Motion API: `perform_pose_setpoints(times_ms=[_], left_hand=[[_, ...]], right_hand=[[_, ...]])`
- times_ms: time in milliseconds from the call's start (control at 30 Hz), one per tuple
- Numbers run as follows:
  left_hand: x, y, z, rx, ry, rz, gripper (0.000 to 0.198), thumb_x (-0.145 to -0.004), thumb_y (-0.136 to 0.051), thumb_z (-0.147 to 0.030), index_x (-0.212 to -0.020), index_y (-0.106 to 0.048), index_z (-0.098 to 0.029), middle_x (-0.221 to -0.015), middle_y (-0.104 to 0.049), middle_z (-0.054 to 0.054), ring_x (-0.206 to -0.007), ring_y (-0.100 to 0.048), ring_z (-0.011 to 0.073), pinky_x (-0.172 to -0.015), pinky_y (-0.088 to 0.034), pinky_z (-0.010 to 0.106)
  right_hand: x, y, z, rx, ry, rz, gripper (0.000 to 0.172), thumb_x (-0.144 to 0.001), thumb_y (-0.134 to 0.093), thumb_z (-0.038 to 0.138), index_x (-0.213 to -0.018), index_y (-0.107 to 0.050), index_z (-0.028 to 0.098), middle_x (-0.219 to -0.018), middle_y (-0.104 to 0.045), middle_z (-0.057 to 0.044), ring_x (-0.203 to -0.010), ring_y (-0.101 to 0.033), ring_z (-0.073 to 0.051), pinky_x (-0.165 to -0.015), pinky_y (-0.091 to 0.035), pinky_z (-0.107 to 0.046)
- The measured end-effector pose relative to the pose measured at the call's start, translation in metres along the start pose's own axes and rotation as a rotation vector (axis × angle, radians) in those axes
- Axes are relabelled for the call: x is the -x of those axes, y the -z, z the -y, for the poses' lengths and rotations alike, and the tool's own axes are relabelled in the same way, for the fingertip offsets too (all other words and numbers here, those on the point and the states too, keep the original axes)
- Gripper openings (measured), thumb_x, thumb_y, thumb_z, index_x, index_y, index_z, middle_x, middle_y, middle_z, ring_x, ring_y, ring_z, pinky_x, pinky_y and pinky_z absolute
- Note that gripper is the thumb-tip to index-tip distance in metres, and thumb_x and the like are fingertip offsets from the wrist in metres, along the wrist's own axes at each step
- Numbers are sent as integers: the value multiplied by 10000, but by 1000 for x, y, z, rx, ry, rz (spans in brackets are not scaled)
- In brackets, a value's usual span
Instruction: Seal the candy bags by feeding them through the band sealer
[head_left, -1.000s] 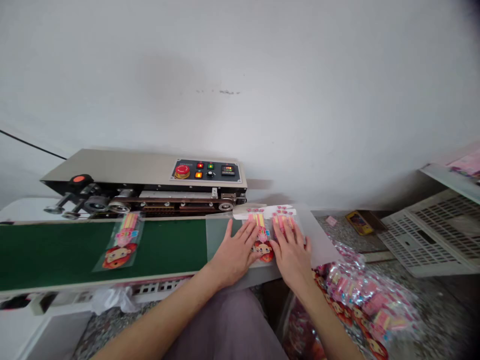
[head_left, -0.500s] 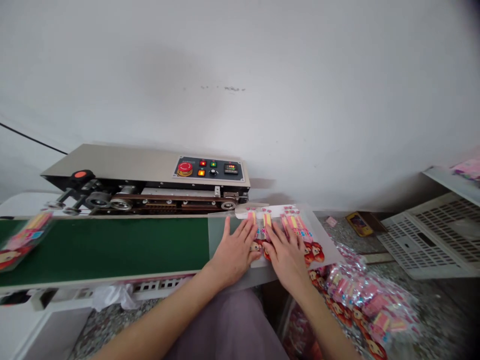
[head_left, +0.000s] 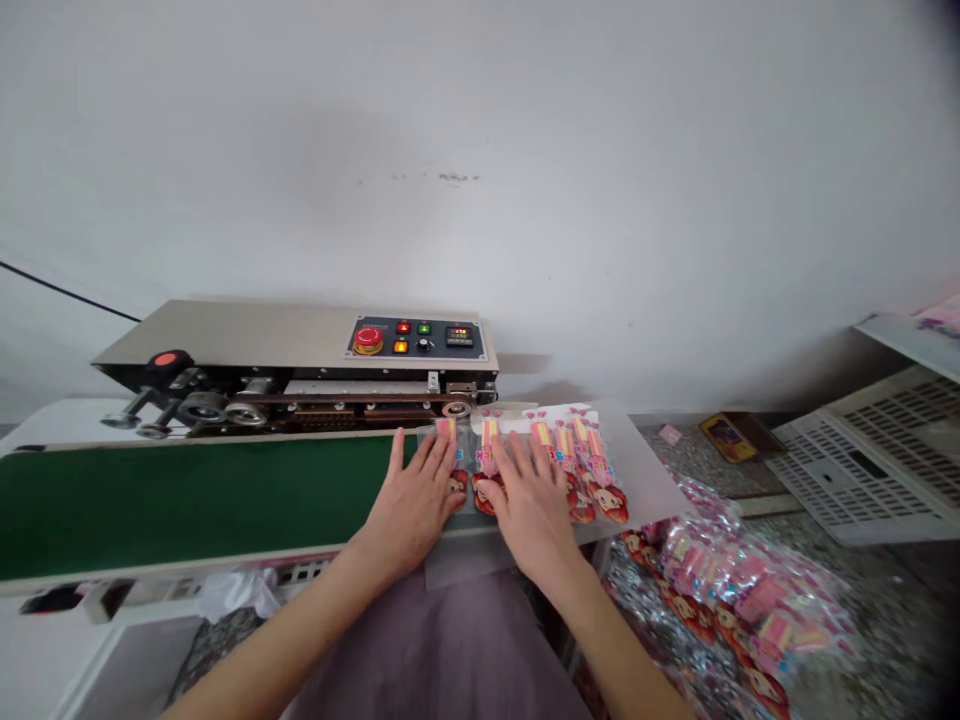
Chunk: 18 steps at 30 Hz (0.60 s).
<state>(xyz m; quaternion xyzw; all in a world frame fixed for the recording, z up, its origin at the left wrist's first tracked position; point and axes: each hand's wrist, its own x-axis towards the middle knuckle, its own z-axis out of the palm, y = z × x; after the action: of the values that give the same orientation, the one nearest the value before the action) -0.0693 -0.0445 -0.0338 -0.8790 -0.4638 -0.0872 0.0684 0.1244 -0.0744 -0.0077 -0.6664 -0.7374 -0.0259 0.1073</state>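
**At the belt's right end**

Before a plain white wall (head_left: 600,200), a grey metal band sealer (head_left: 300,345) stands behind a long green conveyor belt (head_left: 187,495). The left hand (head_left: 412,505) and right hand (head_left: 532,510) lie flat on clear packets of pink-and-yellow sticks (head_left: 592,470) there, each grip open, clasping nothing.

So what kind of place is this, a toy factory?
Probably a small packing workshop: a sealing machine with a green belt, the left hand and right hand flat on cartoon packets, and a heap of more packets nearby.
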Motion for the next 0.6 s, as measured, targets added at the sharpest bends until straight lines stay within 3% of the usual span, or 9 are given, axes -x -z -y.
perform_pose_setpoints(times_ms=[167, 267, 333, 400, 500, 600], left_hand=[[7, 12, 7, -45, 165, -55, 567, -1028, -371, -479, -1432, -546, -122, -1569, -403, 168, -1455, -348, 397, -1192, -76, 696], [-12, 11, -12, 26, 37, -69, 530, -1051, -316, -445, -1435, -541, -157, -1543, -456, 136, -1462, -365, 319, -1217, -89, 649], [-27, 5, -28, 85, -112, -42, 536, -1059, -282, -456, -1467, -498, -184, -1575, -414, 110, -1486, -329, 274, -1224, -123, 622], [-35, -4, -38, 106, -165, -18, 567, -1056, -268, -485, -1489, -463, -176, -1598, -370, 115, -1500, -298, 271, -1218, -135, 631], [-29, -13, -34, 90, -110, -18, 586, -1050, -273, -509, -1507, -435, -179, -1614, -334, 122, -1505, -285, 281, -1208, -105, 662], [-14, -10, -19, 58, -31, -21, 574, -1048, -279, -501, -1500, -450, -193, -1613, -339, 121, -1498, -297, 295, -1204, -93, 669]], right_hand=[[5, 4, -51, 131, -54, -72, 466, -1040, -379, 373, -1481, -483, 264, -1566, -434, -52, -1475, -299, -327, -1125, -305, -546], [6, -7, -66, 187, -66, -55, 471, -1033, -402, 339, -1495, -461, 267, -1564, -435, -60, -1458, -329, -330, -1131, -284, -565], [7, -13, -63, 196, -56, -51, 470, -1025, -432, 352, -1485, -477, 270, -1553, -451, -60, -1456, -330, -339, -1156, -233, -585], [7, -17, -53, 178, -47, -56, 473, -1017, -454, 365, -1483, -479, 289, -1539, -472, -52, -1466, -309, -345, -1167, -194, -605], [8, -16, -33, 119, -32, -46, 504, -1008, -473, 380, -1505, -441, 302, -1527, -491, -40, -1476, -281, -359, -1158, -206, -617], [6, -10, -17, 70, -21, -28, 513, -1006, -476, 400, -1501, -454, 268, -1521, -499, -50, -1458, -307, -373, -1157, -225, -607]])
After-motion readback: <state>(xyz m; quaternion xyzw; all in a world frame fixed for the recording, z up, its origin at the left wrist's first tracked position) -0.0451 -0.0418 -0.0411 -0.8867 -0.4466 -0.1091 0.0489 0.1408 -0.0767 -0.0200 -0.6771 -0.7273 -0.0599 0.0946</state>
